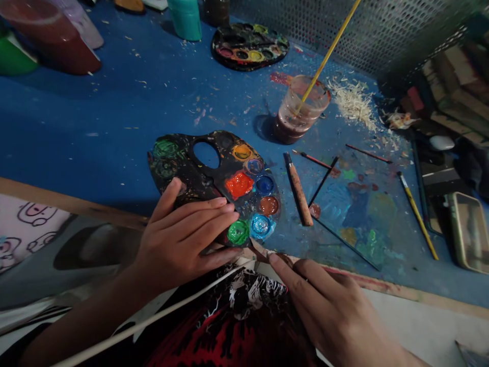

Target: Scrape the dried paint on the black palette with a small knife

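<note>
My left hand [183, 229] lies palm down over the near edge of a black paint palette [202, 191], fingers stretched out. Wet paint fills several of its wells, among them green paint [238, 232], light blue paint [261, 226] and orange-red paint [239, 184]. My right hand [328, 300] is closed around a small knife [259, 248], index finger along it, its pointed blade beside the palette's near edge. Most of its brown handle is hidden. A thin pale wooden stick [164, 312] slants up from the lower left, its upper end between my hands near the blade.
To the right lie a wooden-handled tool [298, 191], several thin brushes and a phone [471, 229]. Behind them stands a plastic cup [301, 112] with murky water and a yellow stick. Wood shavings [357, 104], a second palette [250, 48] and paint bottles [185, 20] are farther back.
</note>
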Available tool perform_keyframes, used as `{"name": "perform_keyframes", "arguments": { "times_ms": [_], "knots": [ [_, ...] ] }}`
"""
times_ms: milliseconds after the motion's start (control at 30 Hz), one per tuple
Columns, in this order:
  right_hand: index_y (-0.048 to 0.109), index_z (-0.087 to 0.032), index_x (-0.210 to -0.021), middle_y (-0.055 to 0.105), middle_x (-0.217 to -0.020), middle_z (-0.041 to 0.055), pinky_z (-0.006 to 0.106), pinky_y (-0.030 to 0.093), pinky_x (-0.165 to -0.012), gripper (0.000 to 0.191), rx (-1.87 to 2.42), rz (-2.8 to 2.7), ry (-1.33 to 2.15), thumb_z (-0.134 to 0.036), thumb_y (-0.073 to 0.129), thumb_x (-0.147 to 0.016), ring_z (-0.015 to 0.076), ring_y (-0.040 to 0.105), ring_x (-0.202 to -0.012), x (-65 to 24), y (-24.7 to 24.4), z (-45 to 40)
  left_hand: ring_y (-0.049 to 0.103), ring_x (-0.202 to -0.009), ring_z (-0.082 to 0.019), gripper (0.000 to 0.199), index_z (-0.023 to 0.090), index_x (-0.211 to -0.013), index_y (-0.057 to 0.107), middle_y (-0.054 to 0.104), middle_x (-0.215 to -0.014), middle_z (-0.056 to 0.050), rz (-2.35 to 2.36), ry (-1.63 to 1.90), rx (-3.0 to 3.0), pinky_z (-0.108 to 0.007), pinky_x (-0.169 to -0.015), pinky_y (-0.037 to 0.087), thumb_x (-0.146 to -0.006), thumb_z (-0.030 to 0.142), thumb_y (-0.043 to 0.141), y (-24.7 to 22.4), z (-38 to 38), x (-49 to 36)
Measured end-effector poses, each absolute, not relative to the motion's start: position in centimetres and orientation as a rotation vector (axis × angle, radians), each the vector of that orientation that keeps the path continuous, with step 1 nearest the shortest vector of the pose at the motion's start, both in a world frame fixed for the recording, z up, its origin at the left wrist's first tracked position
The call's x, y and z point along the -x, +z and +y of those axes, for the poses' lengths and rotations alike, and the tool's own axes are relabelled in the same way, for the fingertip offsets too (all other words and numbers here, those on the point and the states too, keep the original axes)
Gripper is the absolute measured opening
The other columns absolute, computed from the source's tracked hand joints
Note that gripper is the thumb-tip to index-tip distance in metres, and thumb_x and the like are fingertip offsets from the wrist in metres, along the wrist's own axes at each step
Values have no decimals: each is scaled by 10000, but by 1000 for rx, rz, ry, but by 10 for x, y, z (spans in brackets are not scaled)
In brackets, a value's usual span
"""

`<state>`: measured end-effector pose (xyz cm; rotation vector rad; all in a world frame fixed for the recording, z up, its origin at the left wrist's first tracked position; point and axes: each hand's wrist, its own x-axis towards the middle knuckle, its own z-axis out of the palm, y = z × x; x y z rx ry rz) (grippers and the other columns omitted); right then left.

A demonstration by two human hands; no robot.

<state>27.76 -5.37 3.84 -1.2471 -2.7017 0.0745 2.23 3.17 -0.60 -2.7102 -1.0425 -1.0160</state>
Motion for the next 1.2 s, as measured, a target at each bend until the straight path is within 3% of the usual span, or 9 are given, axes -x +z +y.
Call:
{"name": "perform_keyframes", "arguments": {
  "times_ms": [367, 567, 767, 900, 967, 1067, 1200],
  "knots": [
    [587, -49, -1357, 766, -1013, 119, 263, 584, -574, 515, 1269, -2761, 154, -53, 392, -881, 154, 689, -653, -280, 43, -54, 765, -969, -199, 303, 229, -1127, 654, 798, -1045, -16, -1072, -1028, 2703, -388, -1312, 152, -915, 444, 682, -6, 32, -23],
    [574, -67, -1384, 755, -1003, 107, 263, 550, -565, 489, 1300, -2744, 95, -75, 434, -915, 162, 704, -722, -277, 39, -56, 763, -981, -196, 310, 216, -1131, 658, 796, -1052, -29, -1069, -1018, 2711, -369, -1314, 139, -900, 417, 704, -6, 31, -23],
    [577, -47, -1356, 742, -966, 100, 272, 562, -589, 494, 1300, -2741, 67, -26, 363, -911, 162, 697, -725, -279, 42, -55, 767, -966, -222, 308, 194, -1118, 656, 794, -1053, -56, -1057, -1054, 2718, -454, -1312, 189, -897, 401, 708, -7, 31, -24],
    [543, -51, -1386, 691, -824, 45, 290, 496, -464, 493, 1328, -2727, 57, -27, 369, -926, 143, 627, -566, -280, 40, -51, 764, -981, -201, 299, 210, -1116, 661, 796, -1049, -40, -1093, -1039, 2710, -382, -1321, 144, -896, 407, 708, -7, 30, -24],
    [518, -51, -1409, 701, -863, 52, 292, 499, -474, 507, 1305, -2738, 67, -19, 377, -924, 146, 648, -607, -281, 38, -52, 760, -996, -185, 288, 232, -1118, 656, 796, -1054, -14, -1125, -1034, 2709, -359, -1322, 130, -905, 421, 695, -7, 30, -24],
    [504, -48, -1422, 733, -1018, 95, 282, 569, -614, 518, 1271, -2732, 96, -16, 384, -919, 168, 705, -810, -285, 35, -57, 758, -1003, -182, 299, 222, -1104, 660, 799, -1040, -17, -1131, -1046, 2717, -339, -1323, 131, -899, 434, 706, -6, 31, -25],
    [533, -70, -1410, 753, -1033, 101, 293, 576, -643, 513, 1236, -2734, 113, -52, 376, -922, 177, 703, -801, -285, 32, -62, 765, -973, -196, 332, 200, -1088, 666, 802, -1014, -41, -1122, -1059, 2705, -356, -1329, 140, -877, 448, 735, -5, 31, -26]
  ]
}}
